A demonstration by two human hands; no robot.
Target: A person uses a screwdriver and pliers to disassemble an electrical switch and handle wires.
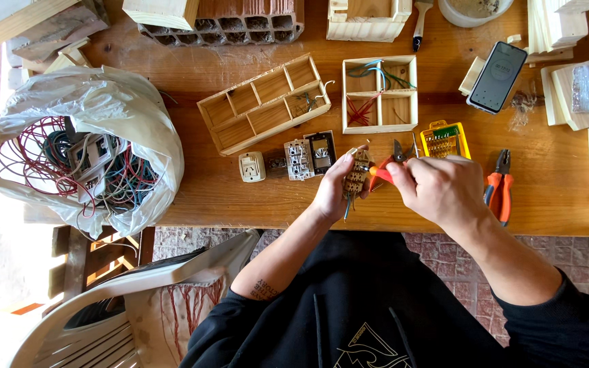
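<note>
Centre of frame, just above the near table edge: beige terminal module (356,172), held upright, short wires hanging from its lower end. Left hand (335,187) wrapped around it, fingers closed on its sides. Right hand (438,187) immediately right, closed on a small red-handled tool (381,174) whose tip meets the module's right side; tool end too small to make out.

Just above the hands: small cutters (399,150) lying on the wooden table (240,204). Right of them, a yellow bit case (444,140), then orange-handled pliers (499,187) near the right hand's wrist.

Left of the module: 2 dismantled socket units (310,155) and 1 white socket (251,166), close together.

Upper centre: long wooden divider tray (265,103), tilted, and a square 4-compartment wooden tray (380,94) holding blue, green and red wire scraps. Upper right: phone (497,76), face up.

Left of frame: white plastic bag (76,146) full of tangled wires and socket parts. Lower left: white plastic chair (138,300).
</note>
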